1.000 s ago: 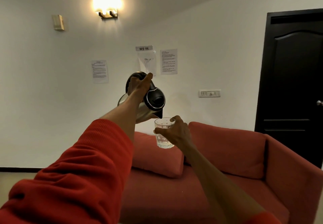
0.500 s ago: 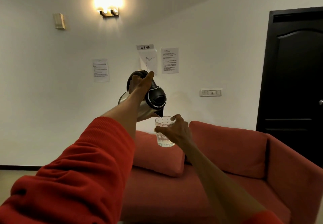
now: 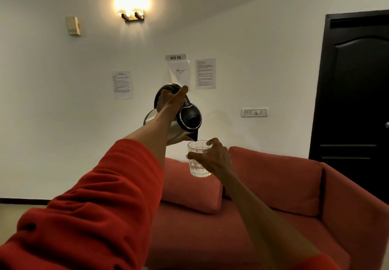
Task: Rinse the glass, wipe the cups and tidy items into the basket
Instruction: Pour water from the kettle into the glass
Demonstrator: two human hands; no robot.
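Little had moved since earlier: left hand (image 3: 171, 101) gripped the tilted kettle (image 3: 185, 120), spout over the glass (image 3: 197, 158) clasped by right hand (image 3: 212, 158). Recommend slow pouring, glass level.

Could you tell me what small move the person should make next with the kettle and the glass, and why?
Probably tilt the kettle a little further: the left hand holds it tipped, spout just over the rim of the glass that the right hand grips, and the glass seems to hold only a little water at the bottom.
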